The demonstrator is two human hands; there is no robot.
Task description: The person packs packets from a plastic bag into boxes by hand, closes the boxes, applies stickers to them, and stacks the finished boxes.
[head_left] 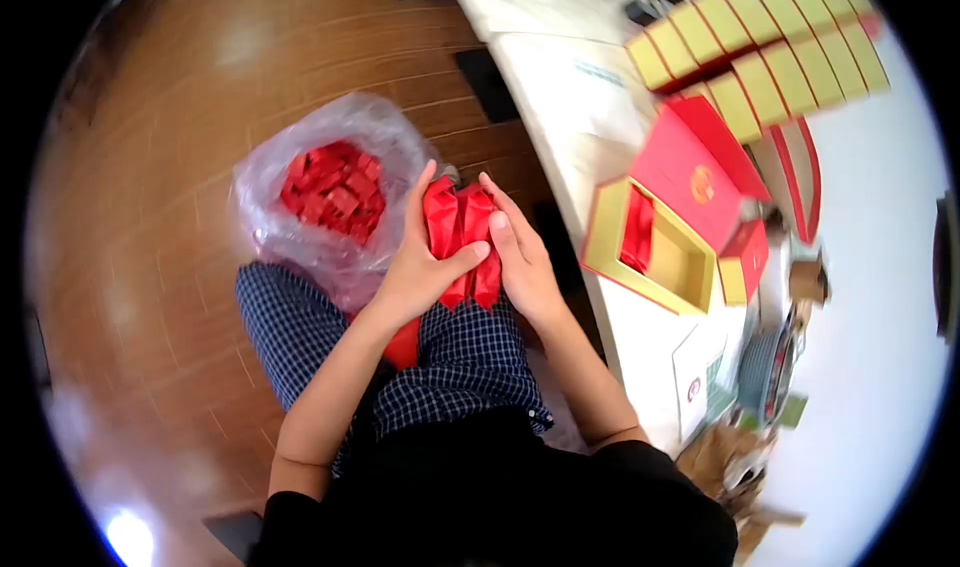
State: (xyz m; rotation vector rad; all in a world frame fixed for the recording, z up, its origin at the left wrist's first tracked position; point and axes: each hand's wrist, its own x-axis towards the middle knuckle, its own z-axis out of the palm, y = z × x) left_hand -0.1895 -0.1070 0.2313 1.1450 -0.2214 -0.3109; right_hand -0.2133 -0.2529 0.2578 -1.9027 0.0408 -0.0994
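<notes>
Two shiny red wrapped packets (459, 229) lie side by side between my hands, above my lap. My left hand (416, 269) is closed round their left side, its thumb across the front. From the right, my right hand (522, 259) presses on the other side, thumb near the top. To the left, a clear plastic bag (270, 229) holds several similar red packets (340, 195). On the table at the right stands an open yellow box (690, 267) with a red lid (690, 172); red packets (637, 232) fill its left part.
Stacked yellow and red boxes (770, 72) stand at the back of the white table (550, 97). A small red and yellow box (742, 262) is beside the open one. Papers (697, 377), a grey coiled item (765, 372) and brown paper (712, 457) lie nearer.
</notes>
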